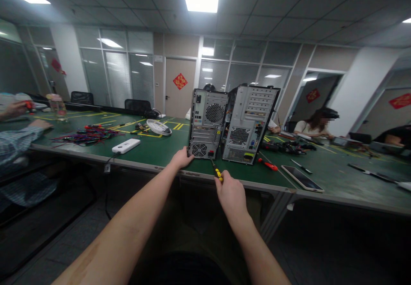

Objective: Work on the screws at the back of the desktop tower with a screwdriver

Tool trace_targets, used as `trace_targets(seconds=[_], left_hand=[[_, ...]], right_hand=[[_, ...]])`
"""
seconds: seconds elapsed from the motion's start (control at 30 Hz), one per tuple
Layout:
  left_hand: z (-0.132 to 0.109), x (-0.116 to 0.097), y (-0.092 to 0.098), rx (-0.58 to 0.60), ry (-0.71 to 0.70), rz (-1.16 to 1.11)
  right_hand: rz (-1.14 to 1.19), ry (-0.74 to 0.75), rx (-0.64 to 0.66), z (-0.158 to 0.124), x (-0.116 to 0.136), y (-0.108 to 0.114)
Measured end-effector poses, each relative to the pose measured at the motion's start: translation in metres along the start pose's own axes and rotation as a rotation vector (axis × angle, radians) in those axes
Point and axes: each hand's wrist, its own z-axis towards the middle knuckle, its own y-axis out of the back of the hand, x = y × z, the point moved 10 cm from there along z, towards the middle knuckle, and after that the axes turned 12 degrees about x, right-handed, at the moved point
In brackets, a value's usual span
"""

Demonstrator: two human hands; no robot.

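Two computer tower cases stand upright side by side with their rear panels toward me. At the lower left corner of the left computer case (209, 120), my left hand (183, 158) grips the edge, its fingers partly hidden behind the side. My right hand (230, 189) is closed around the yellow-and-black handle of a screwdriver (218, 172). Its shaft points up toward the bottom of that case's rear panel, below the fan grille; whether the tip touches a screw is too small to tell. The right computer case (239, 118) is touched by neither hand.
Right of the cases lie a red screwdriver (268, 164), a phone (302, 178) and a dark cable pile (289, 147). Leftward are a white power strip (126, 146), bundled wires (88, 135) and a white racket-shaped object (159, 127). Other people sit at both sides of the green table (154, 151).
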Motion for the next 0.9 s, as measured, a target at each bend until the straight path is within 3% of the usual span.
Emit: trace_targets(seconds=[0.43,0.9], left_hand=[[0.0019,0.0005,-0.0009,-0.006,-0.003,0.013],[0.0069,0.0049,-0.0041,-0.004,-0.002,0.011]], right_hand=[[-0.062,0.028,-0.056,-0.0026,0.0011,0.0019],[-0.039,0.002,0.008,-0.0005,0.0021,-0.0042]])
